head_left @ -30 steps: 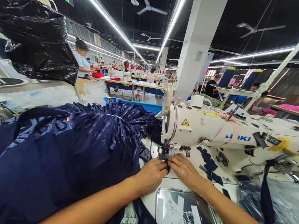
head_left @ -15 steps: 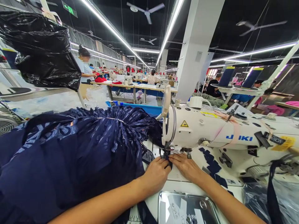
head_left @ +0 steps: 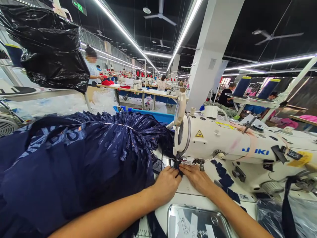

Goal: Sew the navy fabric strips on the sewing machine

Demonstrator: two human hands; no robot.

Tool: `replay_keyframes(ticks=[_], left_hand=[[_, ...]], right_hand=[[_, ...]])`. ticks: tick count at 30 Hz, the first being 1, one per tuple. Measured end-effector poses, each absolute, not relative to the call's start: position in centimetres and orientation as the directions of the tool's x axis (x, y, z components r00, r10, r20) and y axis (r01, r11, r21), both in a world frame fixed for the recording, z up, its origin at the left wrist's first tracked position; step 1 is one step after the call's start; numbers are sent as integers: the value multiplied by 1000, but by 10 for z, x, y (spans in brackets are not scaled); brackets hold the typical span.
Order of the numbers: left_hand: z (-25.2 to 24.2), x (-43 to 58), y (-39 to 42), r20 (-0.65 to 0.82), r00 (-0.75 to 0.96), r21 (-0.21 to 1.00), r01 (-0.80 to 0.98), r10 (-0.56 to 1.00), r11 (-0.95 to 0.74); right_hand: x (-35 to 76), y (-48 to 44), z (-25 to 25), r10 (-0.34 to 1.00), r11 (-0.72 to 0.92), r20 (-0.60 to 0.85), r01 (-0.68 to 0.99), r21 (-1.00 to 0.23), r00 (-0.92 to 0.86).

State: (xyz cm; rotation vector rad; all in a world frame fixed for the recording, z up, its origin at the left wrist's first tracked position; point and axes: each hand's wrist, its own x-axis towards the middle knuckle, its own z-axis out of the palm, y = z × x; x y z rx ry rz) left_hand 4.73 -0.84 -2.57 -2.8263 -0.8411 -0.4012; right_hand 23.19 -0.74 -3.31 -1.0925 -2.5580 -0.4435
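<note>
Both hands have edged closer to the needle: left hand (head_left: 166, 185) fingers pinch a navy strip (head_left: 177, 167) at the sewing machine (head_left: 210, 137), right hand (head_left: 198, 178) fingers stretch against it, grip unclear. Stitching appears underway; what remains in the navy heap (head_left: 86, 172) cannot be told. A metal tray (head_left: 210, 211) bears white slips (head_left: 194, 219); the blue bin's (head_left: 163, 116) contents are hidden.

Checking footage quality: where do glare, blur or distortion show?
Head view: strip light blown out; glare on black plastic bag and metal tray; lens stretch toward the edges; distant worktable soft; fabric between left hand and right hand too dark for detail.
</note>
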Motion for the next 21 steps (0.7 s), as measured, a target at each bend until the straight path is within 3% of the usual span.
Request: replay_keyframes(ticks=[7,12,21], left_hand=[[-22,51,-6,339,773,-92,595,537,-799],[-32,50,-1,399,739,-7,594,543,-804],[-20,34,-4,378,780,68,514,499,-855]], right_hand=[[229,-7,-32,649,622,433,764,171,-625],[226,-7,-27,649,618,448,769,162,-615],[226,-7,-30,701,603,466,797,16,-540]])
